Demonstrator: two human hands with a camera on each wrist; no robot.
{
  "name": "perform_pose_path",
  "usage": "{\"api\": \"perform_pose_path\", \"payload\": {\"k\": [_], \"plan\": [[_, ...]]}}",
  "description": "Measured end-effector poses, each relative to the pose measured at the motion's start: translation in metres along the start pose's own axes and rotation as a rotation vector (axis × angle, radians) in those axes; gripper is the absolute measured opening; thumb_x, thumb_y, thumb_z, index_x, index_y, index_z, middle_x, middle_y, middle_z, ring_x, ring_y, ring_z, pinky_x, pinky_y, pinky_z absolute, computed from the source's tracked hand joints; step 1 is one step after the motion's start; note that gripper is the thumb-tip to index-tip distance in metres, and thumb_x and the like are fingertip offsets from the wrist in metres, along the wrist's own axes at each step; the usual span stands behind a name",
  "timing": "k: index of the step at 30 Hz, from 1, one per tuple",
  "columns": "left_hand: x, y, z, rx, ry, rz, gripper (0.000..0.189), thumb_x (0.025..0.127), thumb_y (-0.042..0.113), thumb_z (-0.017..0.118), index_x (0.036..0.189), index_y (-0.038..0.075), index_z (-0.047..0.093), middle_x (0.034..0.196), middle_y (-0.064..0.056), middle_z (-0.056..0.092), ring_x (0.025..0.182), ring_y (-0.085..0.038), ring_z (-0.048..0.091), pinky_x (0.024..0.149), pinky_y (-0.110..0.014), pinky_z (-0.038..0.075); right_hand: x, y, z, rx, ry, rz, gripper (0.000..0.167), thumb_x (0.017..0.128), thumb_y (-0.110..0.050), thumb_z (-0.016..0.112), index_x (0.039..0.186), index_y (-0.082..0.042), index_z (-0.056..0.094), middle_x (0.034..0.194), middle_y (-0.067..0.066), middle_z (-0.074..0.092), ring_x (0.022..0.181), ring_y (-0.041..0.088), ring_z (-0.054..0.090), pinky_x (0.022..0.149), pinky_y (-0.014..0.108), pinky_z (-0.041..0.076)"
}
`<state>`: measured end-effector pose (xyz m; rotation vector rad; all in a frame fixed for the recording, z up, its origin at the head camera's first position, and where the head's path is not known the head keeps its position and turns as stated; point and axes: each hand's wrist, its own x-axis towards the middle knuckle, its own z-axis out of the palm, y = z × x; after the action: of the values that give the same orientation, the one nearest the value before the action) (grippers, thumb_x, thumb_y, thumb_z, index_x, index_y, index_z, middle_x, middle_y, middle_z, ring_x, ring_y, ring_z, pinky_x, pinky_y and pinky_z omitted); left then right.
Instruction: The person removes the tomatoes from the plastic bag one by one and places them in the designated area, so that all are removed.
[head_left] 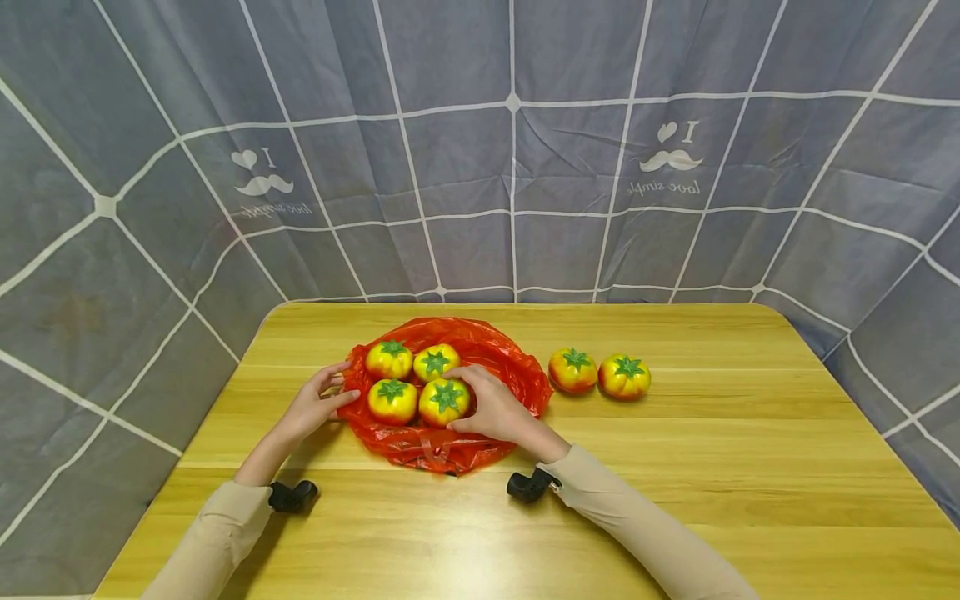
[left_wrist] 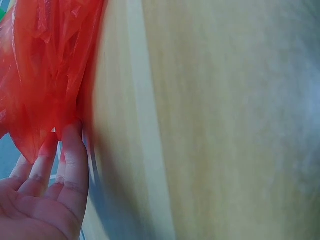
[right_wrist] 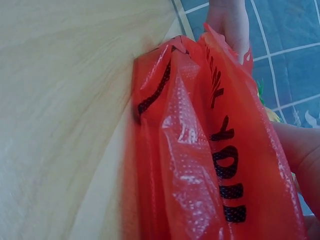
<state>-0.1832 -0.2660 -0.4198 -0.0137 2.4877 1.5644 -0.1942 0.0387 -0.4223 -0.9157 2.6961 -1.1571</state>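
Observation:
An open red plastic bag (head_left: 480,337) lies spread on the table, with several yellow-and-red tomatoes with green star-shaped tops inside it. My right hand (head_left: 491,404) holds the near-right tomato (head_left: 442,404), thumb on its near side and fingers at its far side. At the bag's left edge, my left hand (head_left: 311,408) has its thumb over the rim and its fingers on the outer side; the left wrist view shows those fingers (left_wrist: 74,170) against the red plastic. In the right wrist view the bag's printed side (right_wrist: 225,150) hides most of the right hand.
Two more tomatoes, one (head_left: 573,372) beside the bag's right edge and another (head_left: 625,377) touching it, sit on the wooden table (head_left: 712,467). A grey checked curtain (head_left: 570,183) hangs behind the table and at both sides. Black camera mounts (head_left: 292,497) are on both wrists.

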Motion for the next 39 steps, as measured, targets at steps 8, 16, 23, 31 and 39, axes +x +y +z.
{"api": "perform_pose_path", "payload": {"k": [8, 16, 23, 31, 39], "plan": [[0.000, 0.001, 0.001, 0.014, 0.008, -0.011, 0.066, 0.096, 0.019, 0.058, 0.149, 0.000, 0.024, 0.140, -0.032, 0.036, 0.113, -0.034, 0.054, 0.071, -0.019, 0.054, -0.003, -0.002, -0.004, -0.013, 0.003, 0.006, 0.067, 0.073, -0.024, 0.084, 0.132, -0.015, 0.052, 0.131, 0.008, 0.054, 0.121, 0.026, 0.052, 0.103, 0.046, 0.044], [0.001, 0.000, 0.001, 0.018, 0.018, -0.006, 0.064, 0.096, 0.018, 0.058, 0.148, -0.001, 0.026, 0.139, -0.033, 0.038, 0.108, -0.029, 0.057, 0.069, -0.019, 0.054, -0.008, -0.003, -0.007, -0.031, 0.020, -0.007, 0.067, 0.074, -0.027, 0.083, 0.132, -0.018, 0.052, 0.130, 0.004, 0.054, 0.123, 0.024, 0.050, 0.105, 0.045, 0.043], [0.001, 0.001, 0.002, 0.032, 0.029, -0.007, 0.063, 0.096, 0.016, 0.059, 0.147, -0.002, 0.027, 0.138, -0.033, 0.039, 0.110, -0.032, 0.055, 0.069, -0.018, 0.054, -0.014, -0.005, -0.013, -0.008, 0.054, -0.014, 0.067, 0.073, -0.026, 0.084, 0.132, -0.019, 0.052, 0.129, 0.003, 0.054, 0.121, 0.022, 0.052, 0.103, 0.043, 0.045], [0.001, 0.001, 0.002, 0.028, 0.024, 0.006, 0.063, 0.095, 0.016, 0.059, 0.147, -0.003, 0.028, 0.136, -0.034, 0.040, 0.102, -0.024, 0.057, 0.067, -0.019, 0.054, -0.018, -0.004, -0.023, -0.004, 0.104, -0.040, 0.067, 0.072, -0.024, 0.085, 0.131, -0.018, 0.054, 0.128, 0.004, 0.054, 0.118, 0.022, 0.054, 0.102, 0.042, 0.046], [0.002, -0.002, 0.001, 0.021, 0.023, 0.013, 0.062, 0.096, 0.016, 0.058, 0.147, -0.002, 0.028, 0.136, -0.033, 0.040, 0.102, -0.023, 0.058, 0.069, -0.019, 0.054, -0.022, -0.003, -0.032, 0.006, 0.148, -0.056, 0.067, 0.070, -0.024, 0.086, 0.129, -0.019, 0.054, 0.125, 0.001, 0.055, 0.115, 0.020, 0.055, 0.099, 0.041, 0.048]]}}
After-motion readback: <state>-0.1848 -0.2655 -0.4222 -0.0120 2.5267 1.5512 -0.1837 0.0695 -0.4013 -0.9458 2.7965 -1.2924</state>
